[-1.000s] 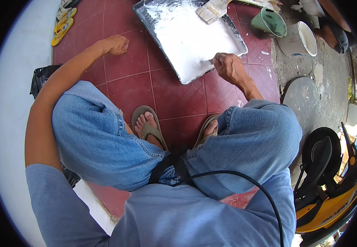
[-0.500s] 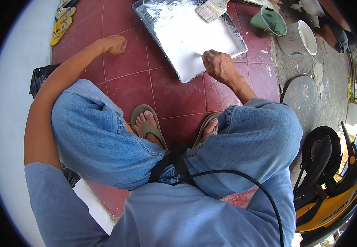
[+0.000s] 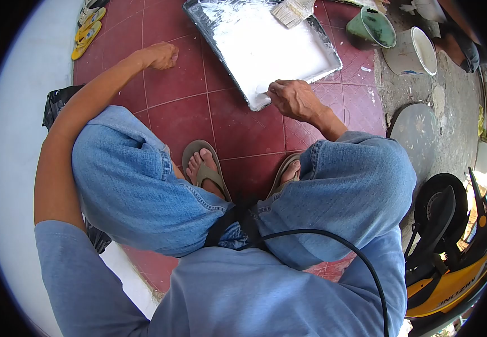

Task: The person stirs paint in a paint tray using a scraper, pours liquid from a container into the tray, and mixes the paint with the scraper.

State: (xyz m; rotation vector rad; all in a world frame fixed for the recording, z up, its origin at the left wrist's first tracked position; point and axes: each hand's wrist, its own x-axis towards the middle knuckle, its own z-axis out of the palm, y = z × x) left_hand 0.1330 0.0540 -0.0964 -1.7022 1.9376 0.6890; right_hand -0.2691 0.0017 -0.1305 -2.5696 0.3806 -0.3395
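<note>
A dark-rimmed paint tray full of white paint lies on the tiles ahead of me. My right hand is at the tray's near corner, fingers pinched together. Something small and white shows at its fingertips, over the paint, too covered in white to make out. Across the tray's far right edge rests a wide paintbrush with whitened bristles. My left hand hangs past my left knee above the floor, left of the tray. Its fingers are curled closed, and I see nothing in them.
A green bucket and a white bucket stand right of the tray. Yellow flip-flops lie by the white wall at left. Further right are a grey round board and a yellow motorbike. A black cable crosses my lap.
My right hand has moved slightly down and left, from over the paint near the tray's edge to its near corner. The left hand is almost unmoved; the view has shifted a little.
</note>
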